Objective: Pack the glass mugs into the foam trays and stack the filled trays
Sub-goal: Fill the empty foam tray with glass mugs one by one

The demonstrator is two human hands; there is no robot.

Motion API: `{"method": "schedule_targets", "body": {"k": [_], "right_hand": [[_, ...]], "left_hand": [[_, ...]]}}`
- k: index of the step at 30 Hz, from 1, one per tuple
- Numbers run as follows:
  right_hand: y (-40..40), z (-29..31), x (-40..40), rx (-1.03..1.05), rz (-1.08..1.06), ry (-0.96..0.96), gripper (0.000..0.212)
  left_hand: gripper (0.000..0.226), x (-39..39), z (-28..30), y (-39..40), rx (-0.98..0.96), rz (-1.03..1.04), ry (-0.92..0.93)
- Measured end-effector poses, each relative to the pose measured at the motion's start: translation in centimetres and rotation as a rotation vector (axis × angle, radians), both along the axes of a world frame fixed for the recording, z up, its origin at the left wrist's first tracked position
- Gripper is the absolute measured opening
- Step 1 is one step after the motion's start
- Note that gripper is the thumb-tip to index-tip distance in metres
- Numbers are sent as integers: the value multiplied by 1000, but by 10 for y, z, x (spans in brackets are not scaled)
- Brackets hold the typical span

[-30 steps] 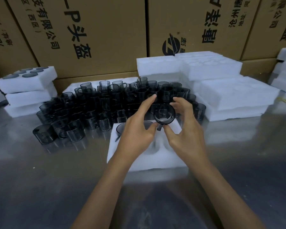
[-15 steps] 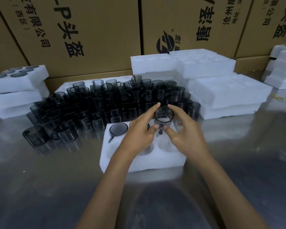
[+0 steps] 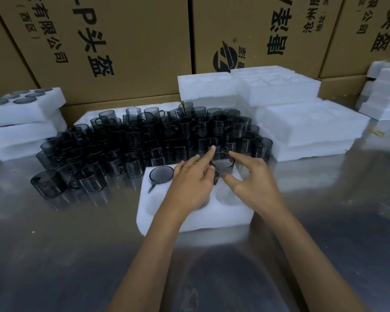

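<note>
Step in hand, as I read it: seating a mug in the white foam tray (image 3: 196,218) on the shiny steel desk (image 3: 54,255). Both hands meet over the tray's far side. A smoky dark glass mug (image 3: 222,164) sits partway down in a far pocket, rim up, handle twd the person, between the two hands.

Left hand (image 3: 190,188): index stretched out past the mug's far rim, other fingers loosely fanned, thumb tip near the handle. Looks like touching/steadying, not gripping, but contact is hard to confirm. Right hand (image 3: 254,179): fingers spread & arched just right of the mug, thumb low by its base; can't tell if it touches the glass.

One more dark glass mug (image 3: 161,174) is sunk in the pocket left of the left hand.

Next move prob calls for pressing the mug fully down w/ handle lined up to its slot, then reaching beyond the hands to the crowd of loose dark mugs (image 3: 144,140).

Hidden: pockets under the left palm; the handle slot; whether a mug sits beneath that hand.
</note>
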State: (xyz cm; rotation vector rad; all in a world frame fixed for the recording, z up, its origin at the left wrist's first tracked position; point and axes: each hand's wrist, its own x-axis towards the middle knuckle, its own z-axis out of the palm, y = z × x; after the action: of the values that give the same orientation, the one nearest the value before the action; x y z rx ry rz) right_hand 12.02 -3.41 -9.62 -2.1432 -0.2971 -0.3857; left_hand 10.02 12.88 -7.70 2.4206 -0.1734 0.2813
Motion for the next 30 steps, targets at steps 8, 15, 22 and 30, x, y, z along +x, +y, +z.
{"method": "schedule_targets", "body": {"k": [8, 15, 22, 30], "right_hand": [[-5, -1, 0, -118, -49, 102, 41], [-3, 0, -2, -35, -55, 147, 38], [-9, -11, 15, 264, -80, 94, 38], [-26, -28, 53, -338, -246, 77, 79]], "left_hand": [[50, 2, -6, -4, 335, 78, 15], [52, 3, -5, -5, 364, 80, 87], [52, 1, -4, -4, 314, 74, 99], [51, 0, -4, -4, 284, 69, 89]]}}
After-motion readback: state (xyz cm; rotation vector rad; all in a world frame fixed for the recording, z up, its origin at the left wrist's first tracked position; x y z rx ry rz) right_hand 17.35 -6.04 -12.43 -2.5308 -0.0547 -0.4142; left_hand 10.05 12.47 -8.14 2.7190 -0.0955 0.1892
